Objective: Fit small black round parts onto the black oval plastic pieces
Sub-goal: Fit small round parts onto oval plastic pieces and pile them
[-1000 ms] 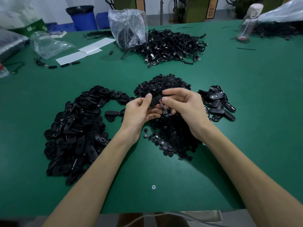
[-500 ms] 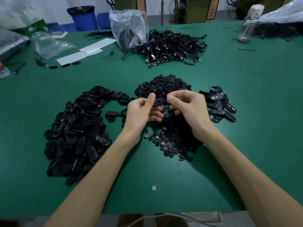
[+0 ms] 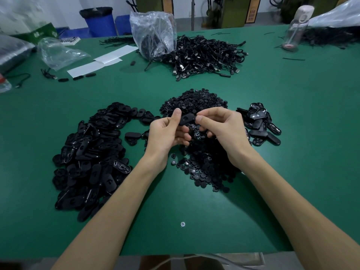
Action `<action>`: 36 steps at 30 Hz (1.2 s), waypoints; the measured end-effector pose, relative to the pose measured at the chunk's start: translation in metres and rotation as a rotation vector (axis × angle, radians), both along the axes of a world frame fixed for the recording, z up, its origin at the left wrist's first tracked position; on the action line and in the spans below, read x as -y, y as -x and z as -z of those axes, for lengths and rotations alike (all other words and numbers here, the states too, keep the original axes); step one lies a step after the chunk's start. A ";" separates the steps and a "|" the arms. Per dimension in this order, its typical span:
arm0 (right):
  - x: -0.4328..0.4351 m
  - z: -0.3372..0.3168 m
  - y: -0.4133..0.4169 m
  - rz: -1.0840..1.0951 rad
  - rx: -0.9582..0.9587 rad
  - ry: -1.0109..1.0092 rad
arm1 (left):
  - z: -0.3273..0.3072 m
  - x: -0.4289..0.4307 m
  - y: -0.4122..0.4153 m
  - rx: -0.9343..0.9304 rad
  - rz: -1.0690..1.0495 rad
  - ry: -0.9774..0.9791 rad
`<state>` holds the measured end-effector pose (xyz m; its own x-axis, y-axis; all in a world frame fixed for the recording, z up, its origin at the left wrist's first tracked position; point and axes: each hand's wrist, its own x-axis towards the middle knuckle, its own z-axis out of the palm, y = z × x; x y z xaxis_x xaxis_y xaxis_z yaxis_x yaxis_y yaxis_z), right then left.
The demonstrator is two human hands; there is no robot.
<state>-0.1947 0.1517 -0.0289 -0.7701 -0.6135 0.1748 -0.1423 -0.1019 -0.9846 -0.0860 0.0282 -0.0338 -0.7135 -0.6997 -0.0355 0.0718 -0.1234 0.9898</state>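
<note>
Black plastic fills the middle of the green-topped table (image 3: 292, 117). One black oval plastic piece (image 3: 186, 119) is held up between both hands, above the middle of the heap of small black round parts (image 3: 209, 168). Its long axis runs nearly left to right across the view, with the right end a touch higher. Its broad face, which has a small cut-out, is turned up toward the camera.

The left hand (image 3: 167, 134) grasps the piece's left end, thumb on the upper face and curled fingers beneath. The right hand (image 3: 224, 129) pinches the right end between thumb and forefinger. Whether a round part sits under those fingertips cannot be told.

To the left lies a large pile of black oval plastic pieces (image 3: 91, 158). A smaller cluster of the same pieces (image 3: 261, 127) lies just right of the right hand. Farther back sits a tangle of black cables (image 3: 206, 55), with a crumpled clear plastic bag (image 3: 153, 32) touching its left side. A small silver screw head (image 3: 182, 224) lies alone on the table near the person.
</note>
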 end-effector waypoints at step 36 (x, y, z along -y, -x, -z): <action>0.002 -0.010 -0.022 0.164 -0.499 -0.082 | -0.001 -0.008 0.002 -0.086 0.091 0.130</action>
